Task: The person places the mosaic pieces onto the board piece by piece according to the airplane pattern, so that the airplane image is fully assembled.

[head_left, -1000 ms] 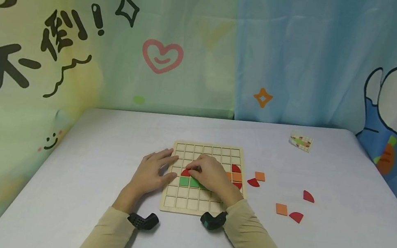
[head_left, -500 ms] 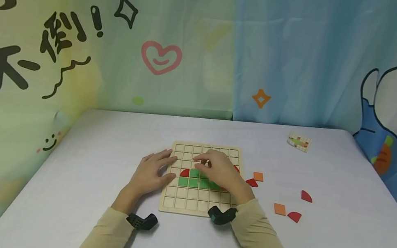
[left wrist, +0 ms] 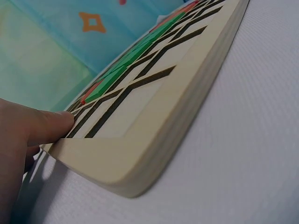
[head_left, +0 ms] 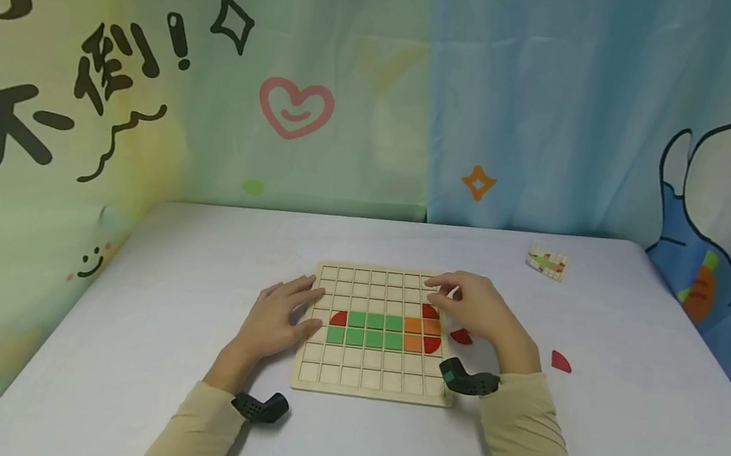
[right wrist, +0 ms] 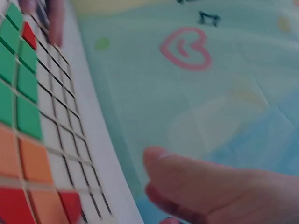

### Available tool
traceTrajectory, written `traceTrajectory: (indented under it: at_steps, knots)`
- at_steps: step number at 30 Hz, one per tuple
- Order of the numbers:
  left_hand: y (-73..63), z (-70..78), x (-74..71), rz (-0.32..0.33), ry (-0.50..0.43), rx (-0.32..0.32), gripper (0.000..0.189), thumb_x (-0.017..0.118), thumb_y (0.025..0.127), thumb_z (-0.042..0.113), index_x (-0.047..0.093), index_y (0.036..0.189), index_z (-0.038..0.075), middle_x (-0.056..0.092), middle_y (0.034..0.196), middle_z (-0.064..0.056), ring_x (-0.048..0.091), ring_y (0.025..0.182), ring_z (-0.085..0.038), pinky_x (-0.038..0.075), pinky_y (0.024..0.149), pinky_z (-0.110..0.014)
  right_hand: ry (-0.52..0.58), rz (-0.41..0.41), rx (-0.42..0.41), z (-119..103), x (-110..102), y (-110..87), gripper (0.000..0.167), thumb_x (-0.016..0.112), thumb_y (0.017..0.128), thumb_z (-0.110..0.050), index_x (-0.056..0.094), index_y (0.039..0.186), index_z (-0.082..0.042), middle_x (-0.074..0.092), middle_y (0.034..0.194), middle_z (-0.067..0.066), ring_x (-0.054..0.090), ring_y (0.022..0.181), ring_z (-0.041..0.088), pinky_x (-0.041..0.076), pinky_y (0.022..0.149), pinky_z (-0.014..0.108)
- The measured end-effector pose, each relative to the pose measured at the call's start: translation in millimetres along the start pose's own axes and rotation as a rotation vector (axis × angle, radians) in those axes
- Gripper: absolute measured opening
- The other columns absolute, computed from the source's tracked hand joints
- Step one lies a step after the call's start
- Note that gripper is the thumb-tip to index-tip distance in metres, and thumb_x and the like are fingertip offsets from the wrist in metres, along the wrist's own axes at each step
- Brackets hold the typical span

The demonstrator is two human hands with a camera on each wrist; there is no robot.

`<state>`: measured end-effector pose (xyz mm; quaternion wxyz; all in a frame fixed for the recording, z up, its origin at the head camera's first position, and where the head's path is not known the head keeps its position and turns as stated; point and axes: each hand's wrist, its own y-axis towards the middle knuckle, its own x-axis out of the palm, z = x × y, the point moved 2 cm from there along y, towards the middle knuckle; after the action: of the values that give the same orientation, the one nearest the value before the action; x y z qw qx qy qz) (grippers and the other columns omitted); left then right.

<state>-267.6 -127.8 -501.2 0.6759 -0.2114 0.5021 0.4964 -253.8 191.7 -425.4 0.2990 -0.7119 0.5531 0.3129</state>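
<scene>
A light wooden grid board [head_left: 360,379] lies on the table, partly filled with coloured pieces. My left hand [head_left: 282,317] rests along its left edge with fingers spread; in the left wrist view, the thumb [left wrist: 46,125] touches the board's top. Green squares [head_left: 374,338] form two rows, beside a red quarter-round piece [head_left: 338,318] and orange squares [head_left: 411,342]. More red pieces [head_left: 432,345] sit at the right side. Over the upper right corner hovers my right hand [head_left: 481,311], its fingers loosely bent. No piece shows in its fingers in either view.
Loose red quarter-round pieces [head_left: 561,361] lie on the white table [head_left: 352,447] to the right, one close to the board. A small printed card [head_left: 547,263] stands at the back right. A printed curtain [head_left: 345,172] hangs behind the table.
My right hand has moved from the middle of the board toward its upper right corner, uncovering a green square beside the left red piece. The left hand stays put.
</scene>
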Motion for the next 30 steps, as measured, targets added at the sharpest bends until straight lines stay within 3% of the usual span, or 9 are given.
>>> traceTrajectory:
  at_steps: [4, 8, 15, 19, 30]
  knots:
    - [0.5, 0.1, -0.5, 0.000, 0.001, 0.000, 0.056, 0.059, 0.085, 0.046, 0.056, 0.134, 0.019, 0.044, 0.148, -0.004, 0.037, 0.140, -0.023, 0.026, 0.114, -0.051, -0.011, 0.015, 0.071, 14, -11, -9.4, 0.032, 0.061, 0.092, -0.023, 0.064, 0.122, -0.011, 0.060, 0.097, 0.008, 0.052, 0.071, 0.020, 0.045, 0.056, 0.027]
    - [0.9, -0.2, -1.2, 0.001, 0.004, 0.002, 0.056, 0.059, 0.085, 0.046, 0.056, 0.134, 0.018, 0.044, 0.148, -0.004, 0.037, 0.140, -0.023, 0.026, 0.114, -0.051, -0.036, 0.012, 0.089, 26, -18, -16.7, 0.031, 0.063, 0.091, -0.020, 0.065, 0.119, -0.010, 0.061, 0.096, 0.007, 0.052, 0.078, 0.018, 0.044, 0.063, 0.027]
    - [0.2, -1.3, 0.9, 0.010, 0.003, 0.017, 0.058, 0.057, 0.086, 0.050, 0.056, 0.133, 0.018, 0.045, 0.147, -0.005, 0.038, 0.139, -0.023, 0.027, 0.113, -0.052, -0.023, -0.121, 0.100, 43, -13, -22.9, 0.027, 0.068, 0.086, -0.015, 0.068, 0.112, -0.009, 0.060, 0.087, 0.002, 0.053, 0.080, 0.017, 0.046, 0.067, 0.026]
    - [-3.0, -3.3, 1.0, 0.012, 0.011, 0.012, 0.058, 0.057, 0.086, 0.051, 0.056, 0.133, 0.018, 0.045, 0.147, -0.005, 0.037, 0.139, -0.023, 0.027, 0.113, -0.052, -0.004, -0.177, 0.159, 45, -2, -22.9, 0.025, 0.072, 0.083, -0.014, 0.069, 0.107, -0.010, 0.057, 0.081, 0.002, 0.051, 0.079, 0.017, 0.044, 0.068, 0.027]
    - [-1.9, 2.2, -0.8, 0.008, 0.001, -0.006, 0.057, 0.060, 0.084, 0.047, 0.056, 0.133, 0.018, 0.045, 0.147, -0.005, 0.037, 0.139, -0.024, 0.026, 0.114, -0.052, -0.029, -0.148, 0.192, 46, -1, -21.2, 0.013, 0.075, 0.081, -0.014, 0.067, 0.090, -0.011, 0.055, 0.072, 0.002, 0.049, 0.073, 0.016, 0.039, 0.066, 0.027]
